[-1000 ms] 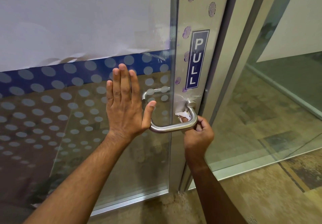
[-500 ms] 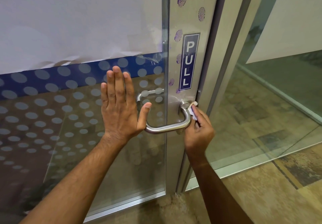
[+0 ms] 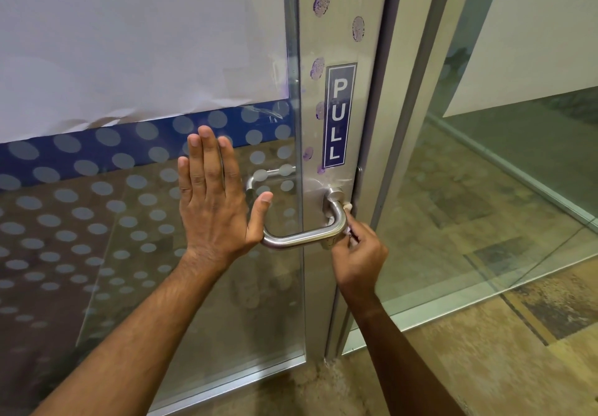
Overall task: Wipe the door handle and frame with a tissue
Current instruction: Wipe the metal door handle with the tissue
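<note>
Presently, head view: the door handle is a brushed-metal lever bent into a U; its long bar runs roughly level across the glass edge, from a curved free end on the left to a bend on the right, where a short leg rises to a round mount on the door frame. The frame is a vertical metal stile bearing purple fingerprint smudges and a blue PULL sign whose letters read top to bottom. The tissue shows only as small white scraps at the right bend of the handle, one just beside the upper corner and another lower, against the fingertips; most of it is hidden. It sits at the front of the right hand, above and slightly left of the knuckles. The right hand's grip is pressed together, fingers curled and pinching the tissue against the outer side of the bend, wrist below, forearm rising from the lower right. The left hand lies flat on the glass door panel, fingers together and pointing up, thumb spread to the right with its tip just above the handle's left curve; its grip is spread and holds nothing. Left forearm enters from the lower left.
</note>
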Demonstrator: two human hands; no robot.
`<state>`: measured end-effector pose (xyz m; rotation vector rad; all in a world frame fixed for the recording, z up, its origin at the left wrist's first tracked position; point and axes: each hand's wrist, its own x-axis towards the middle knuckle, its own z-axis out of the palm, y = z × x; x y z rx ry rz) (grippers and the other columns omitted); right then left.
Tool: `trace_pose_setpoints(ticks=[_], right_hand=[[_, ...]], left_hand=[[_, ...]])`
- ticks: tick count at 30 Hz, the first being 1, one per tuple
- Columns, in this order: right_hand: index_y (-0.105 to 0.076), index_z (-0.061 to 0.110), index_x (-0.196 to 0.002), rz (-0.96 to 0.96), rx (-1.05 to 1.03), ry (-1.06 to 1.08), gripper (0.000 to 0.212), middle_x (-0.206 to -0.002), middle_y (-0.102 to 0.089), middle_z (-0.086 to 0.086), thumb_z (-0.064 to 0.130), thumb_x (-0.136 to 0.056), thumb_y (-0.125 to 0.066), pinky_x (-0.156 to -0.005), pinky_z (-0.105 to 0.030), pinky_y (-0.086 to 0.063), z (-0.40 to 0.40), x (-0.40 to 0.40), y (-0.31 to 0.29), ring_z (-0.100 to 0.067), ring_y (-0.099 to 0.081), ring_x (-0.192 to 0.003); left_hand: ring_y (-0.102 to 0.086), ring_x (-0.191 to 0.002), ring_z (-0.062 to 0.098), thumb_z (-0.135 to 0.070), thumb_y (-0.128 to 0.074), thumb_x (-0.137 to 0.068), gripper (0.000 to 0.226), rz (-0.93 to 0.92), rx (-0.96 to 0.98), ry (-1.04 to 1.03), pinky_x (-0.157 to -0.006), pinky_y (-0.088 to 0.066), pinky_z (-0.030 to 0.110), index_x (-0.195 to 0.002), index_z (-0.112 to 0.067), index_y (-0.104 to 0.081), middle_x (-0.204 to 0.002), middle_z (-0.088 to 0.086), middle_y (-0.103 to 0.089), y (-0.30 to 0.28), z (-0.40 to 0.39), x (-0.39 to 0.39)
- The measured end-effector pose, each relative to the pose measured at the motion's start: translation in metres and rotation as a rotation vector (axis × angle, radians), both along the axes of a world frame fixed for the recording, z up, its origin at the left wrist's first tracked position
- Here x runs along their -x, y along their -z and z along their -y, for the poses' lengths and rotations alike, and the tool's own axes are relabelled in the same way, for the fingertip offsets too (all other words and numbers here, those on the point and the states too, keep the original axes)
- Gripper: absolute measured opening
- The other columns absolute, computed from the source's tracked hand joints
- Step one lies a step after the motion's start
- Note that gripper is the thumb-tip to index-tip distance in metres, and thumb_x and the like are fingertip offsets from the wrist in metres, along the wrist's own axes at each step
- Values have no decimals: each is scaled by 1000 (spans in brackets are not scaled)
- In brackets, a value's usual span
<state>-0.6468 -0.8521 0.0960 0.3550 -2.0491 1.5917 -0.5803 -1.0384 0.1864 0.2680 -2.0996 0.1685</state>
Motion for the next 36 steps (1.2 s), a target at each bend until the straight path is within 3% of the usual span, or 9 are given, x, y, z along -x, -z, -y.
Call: trace_pose_setpoints(ticks=[2,5,10,14,21,24,28,33,36], right_hand=[[-67,-1,-120,-41,31,44,38,-89,-70,-9,-12,-83,-66,-73,-28,-56,4,2,-10,-20,-66,-76],[-65,-4,-122,-84,-61,38,36,-83,-60,-11,-7,-86,-67,-70,-24,-51,7,2,-15,-19,-58,-71],[-69,1,-75,34,-263,-99,18,-70,-54,-9,3,-74,-51,-54,-37,-45,-15,-3,-9,-23,-49,-60],[-75,12,-95,95,-174,4,33,-84,-51,-2,15,-80,-46,-62,-19,-38,-22,-4,-15,-5,-46,-70],[-59,12,-113,62,-21,19,37,-97,-65,0,-6,-81,-61,-79,-37,-56,-13,1,-40,-12,-64,-88],[-56,12,-114,11,82,31,39,-94,-63,9,-8,-82,-67,-78,-29,-58,-8,3,-42,0,-65,-85],[-70,0,-101,-114,39,64,18,-92,-68,-10,-8,-85,-67,-71,-42,-59,-5,7,-36,-17,-65,-79],[-64,-8,-118,-236,-130,8,38,-113,-67,-21,-12,-80,-61,-96,-38,-54,2,-1,-16,-28,-65,-106],[-65,-9,-116,-184,-85,4,38,-110,-67,-22,-11,-78,-66,-91,-40,-56,4,1,-4,-31,-66,-102]], left_hand=[[27,-150,17,-51,-49,-92,90,8,0,-5,-124,14,37,-149,7,-11,-154,28,-5,0,0,0],[27,-150,18,-52,-48,-93,90,7,4,2,-124,13,38,-150,5,-9,-154,28,-4,0,0,0],[26,-150,19,-54,-45,-94,101,9,20,24,-124,14,38,-154,-8,21,-155,28,-4,2,2,1],[26,-150,19,-55,-42,-94,99,10,29,32,-124,14,38,-154,-10,24,-155,28,-4,2,3,1],[26,-150,20,-53,-46,-94,93,-4,32,10,-124,13,38,-152,5,-1,-155,27,-5,3,2,0],[27,-150,20,-54,-44,-95,98,10,42,9,-124,14,38,-155,-4,16,-155,28,-4,3,3,0],[27,-150,20,-56,-40,-96,98,23,51,13,-124,14,39,-153,-10,25,-155,28,-3,4,4,1],[26,-150,21,-56,-40,-96,97,4,57,21,-124,13,40,-154,-8,23,-156,27,-5,5,5,1],[26,-150,21,-56,-41,-96,98,-1,60,17,-124,12,40,-154,-5,19,-155,27,-5,5,4,2]])
